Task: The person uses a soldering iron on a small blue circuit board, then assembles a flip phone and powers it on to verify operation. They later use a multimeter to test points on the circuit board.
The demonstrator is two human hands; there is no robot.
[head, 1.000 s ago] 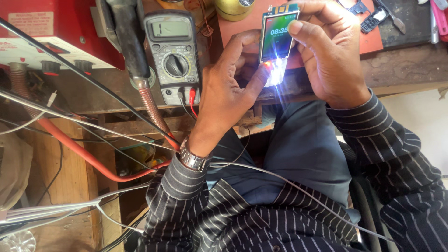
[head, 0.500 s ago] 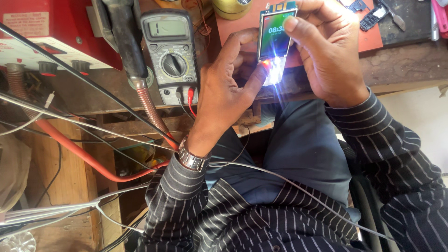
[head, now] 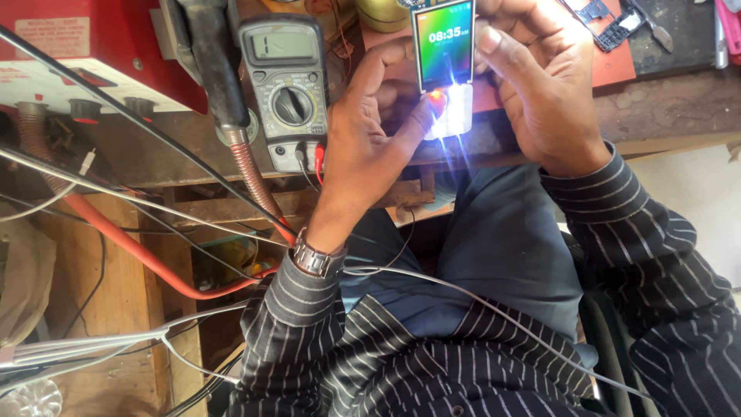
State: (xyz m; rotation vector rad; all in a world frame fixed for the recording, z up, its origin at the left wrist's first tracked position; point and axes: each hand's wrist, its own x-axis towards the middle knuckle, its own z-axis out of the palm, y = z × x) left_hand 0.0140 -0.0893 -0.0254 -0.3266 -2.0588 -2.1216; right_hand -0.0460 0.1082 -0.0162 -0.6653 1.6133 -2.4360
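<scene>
A small phone [head: 443, 58] with a lit, colourful screen and a glowing white keypad is held upright above my lap. My right hand [head: 540, 93] grips its right side, the thumb lying along the screen edge. My left hand [head: 370, 147] holds it from the left and below, with the thumb pressed on the bright keypad, where a red-orange glow shows at the thumb tip. A metal watch [head: 312, 257] sits on my left wrist. Both sleeves are dark with thin white stripes.
A grey multimeter [head: 287, 89] with red and black leads stands left of my left hand. A red machine [head: 85, 38], a ribbed hose [head: 251, 181], an orange cable and thin wires cross the wooden bench at left. Phone parts [head: 610, 19] lie on a red mat.
The phone screen has gone from a tilted, partly glared view to a bright display facing me. Both hands hold it in nearly the same place.
</scene>
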